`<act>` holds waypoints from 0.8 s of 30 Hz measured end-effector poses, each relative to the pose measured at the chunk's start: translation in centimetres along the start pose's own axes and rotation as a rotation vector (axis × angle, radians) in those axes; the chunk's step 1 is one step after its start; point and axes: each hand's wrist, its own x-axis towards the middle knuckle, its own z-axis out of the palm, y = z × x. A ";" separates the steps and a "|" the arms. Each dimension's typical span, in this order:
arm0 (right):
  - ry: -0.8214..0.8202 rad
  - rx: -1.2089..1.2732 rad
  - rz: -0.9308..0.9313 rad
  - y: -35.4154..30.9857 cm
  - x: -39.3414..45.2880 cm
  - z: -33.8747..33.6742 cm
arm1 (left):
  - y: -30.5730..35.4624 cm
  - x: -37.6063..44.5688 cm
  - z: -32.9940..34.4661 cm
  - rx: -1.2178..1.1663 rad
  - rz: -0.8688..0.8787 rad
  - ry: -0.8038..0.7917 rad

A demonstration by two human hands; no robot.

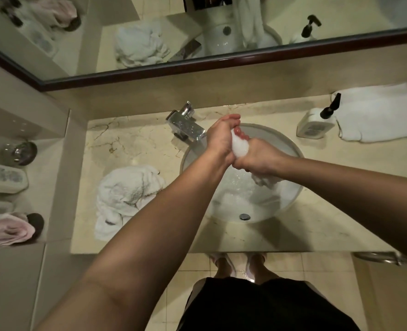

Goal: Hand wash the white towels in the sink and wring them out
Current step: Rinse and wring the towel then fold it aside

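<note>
Over the round white sink (290,149), both my hands grip one wet white towel (239,146) twisted into a tight roll. My left hand (219,137) wraps its upper end, close to the chrome faucet (188,125). My right hand (257,158) clamps the lower part, and the towel's loose tail (264,180) hangs from it into the basin. Water lies in the bowl. A crumpled white towel (126,192) sits on the counter left of the sink. A folded white towel (376,113) lies at the counter's back right.
A white pump bottle (317,123) stands beside the folded towel. The marble counter (131,139) ends at a front edge above my feet. A side shelf on the left holds containers (4,177), a glass (21,151) and a pink cloth (9,229). A mirror (150,39) runs along the back wall.
</note>
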 end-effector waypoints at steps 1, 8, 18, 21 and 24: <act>0.032 -0.009 -0.016 0.1 0.1 0.1 | -0.1 0.3 0.1 0.004 0.003 0.036; 0.159 -0.068 -0.074 -0.1 -0.5 0.8 | -0.3 0.4 0.6 0.029 -0.010 0.111; 0.074 0.546 -0.039 -2.1 -2.7 -2.2 | -2.0 -3.9 -2.4 0.150 -0.081 -0.450; -0.027 0.661 -0.007 -2.6 -2.7 -3.5 | -2.1 -4.5 -2.2 0.230 -0.098 -0.537; -0.128 0.506 -0.108 -3.5 -3.1 -6.2 | -0.3 -4.4 -1.9 0.421 -0.061 -0.596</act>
